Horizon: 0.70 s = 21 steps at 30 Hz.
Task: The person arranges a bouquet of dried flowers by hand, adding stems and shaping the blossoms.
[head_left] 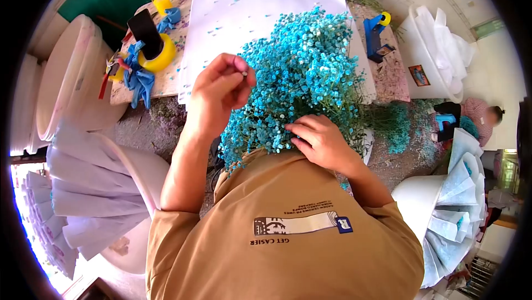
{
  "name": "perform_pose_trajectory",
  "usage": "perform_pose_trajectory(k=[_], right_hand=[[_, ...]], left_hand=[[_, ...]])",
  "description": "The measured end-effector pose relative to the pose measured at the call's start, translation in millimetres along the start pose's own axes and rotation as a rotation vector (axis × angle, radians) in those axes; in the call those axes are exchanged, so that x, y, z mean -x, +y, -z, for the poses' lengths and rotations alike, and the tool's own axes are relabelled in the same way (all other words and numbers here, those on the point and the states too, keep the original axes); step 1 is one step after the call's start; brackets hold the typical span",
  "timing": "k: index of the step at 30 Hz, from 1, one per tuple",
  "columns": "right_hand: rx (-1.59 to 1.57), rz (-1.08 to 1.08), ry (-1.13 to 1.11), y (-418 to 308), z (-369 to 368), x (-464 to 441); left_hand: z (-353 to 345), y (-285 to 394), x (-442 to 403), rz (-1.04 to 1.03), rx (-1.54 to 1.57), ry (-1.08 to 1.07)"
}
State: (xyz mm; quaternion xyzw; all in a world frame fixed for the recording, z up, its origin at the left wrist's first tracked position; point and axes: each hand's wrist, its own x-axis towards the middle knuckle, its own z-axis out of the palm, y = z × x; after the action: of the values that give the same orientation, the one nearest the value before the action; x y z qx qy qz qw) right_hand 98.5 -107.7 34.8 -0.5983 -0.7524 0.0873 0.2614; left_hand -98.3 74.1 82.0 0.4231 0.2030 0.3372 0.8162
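A large bunch of small blue flowers (310, 62) lies over the near edge of a white sheet (221, 20) and reaches to my shirt. My left hand (219, 89) is raised at the bunch's left side, its fingers pinched on a tiny pale bit (244, 73) that could be a single flower. Lower down, my right hand (318, 139) touches the bunch's near side, thumb and fingers bent in among the blossoms; whether they grip a stem is hidden.
Left on the table (119, 94): a phone (143, 29) on a yellow tape roll (160, 56) and blue gloves (139, 75). Right: a blue tape dispenser (373, 39). White tubs (418, 195) with wrapped bundles stand either side. Another person (477, 120) sits far right.
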Motion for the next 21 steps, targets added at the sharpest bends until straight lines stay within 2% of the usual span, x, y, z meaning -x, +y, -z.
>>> perform_pose_trajectory(k=[2, 4, 6, 8, 9, 11, 14, 16, 17, 18, 20, 21], right_hand=[[0.019, 0.008, -0.018, -1.2, 6.4, -1.7], [0.059, 0.002, -0.046, -4.1, 15.9, -4.0], [0.1, 0.02, -0.052, -4.0, 28.8, -5.9], [-0.006, -0.04, -0.032, -12.3, 52.9, -10.0], [-0.111, -0.073, 0.011, -14.4, 65.9, -13.1], [-0.21, -0.119, 0.192, -13.6, 94.6, -17.6], [-0.258, -0.205, 0.561, 14.9, 109.9, -34.2], [-0.144, -0.145, 0.575, 39.9, 111.4, -54.1], [-0.178, -0.135, 0.577, 50.6, 103.7, -63.0], [-0.181, -0.127, 0.538, 58.5, 98.4, -69.6], [-0.276, -0.273, 0.435, 59.2, 87.0, -78.2], [-0.146, -0.223, 0.379, 64.1, 82.6, -80.3]], left_hand=[[-6.7, 7.9, -17.9, 0.015, 0.101, -0.154], [-22.5, 13.3, -35.9, 0.057, -0.056, -0.141], [-45.9, 14.6, -52.5, -0.089, -0.467, -0.07], [-53.4, 6.9, -68.3, -0.323, -0.871, -0.083], [-56.5, 5.7, -70.9, -0.33, -0.873, -0.091], [-63.1, 2.5, -73.3, -0.367, -1.186, -0.096], [-63.0, -12.1, -78.2, -0.466, -1.137, -0.032], [-63.6, -12.7, -77.6, -0.484, -1.111, -0.052], [-64.6, -10.2, -75.1, -0.415, -1.058, -0.025], [-65.0, -8.1, -72.3, -0.344, -1.006, 0.007], [-63.3, -7.1, -67.9, -0.305, -0.997, 0.017], [-62.2, -7.7, -65.1, -0.34, -0.991, 0.007]])
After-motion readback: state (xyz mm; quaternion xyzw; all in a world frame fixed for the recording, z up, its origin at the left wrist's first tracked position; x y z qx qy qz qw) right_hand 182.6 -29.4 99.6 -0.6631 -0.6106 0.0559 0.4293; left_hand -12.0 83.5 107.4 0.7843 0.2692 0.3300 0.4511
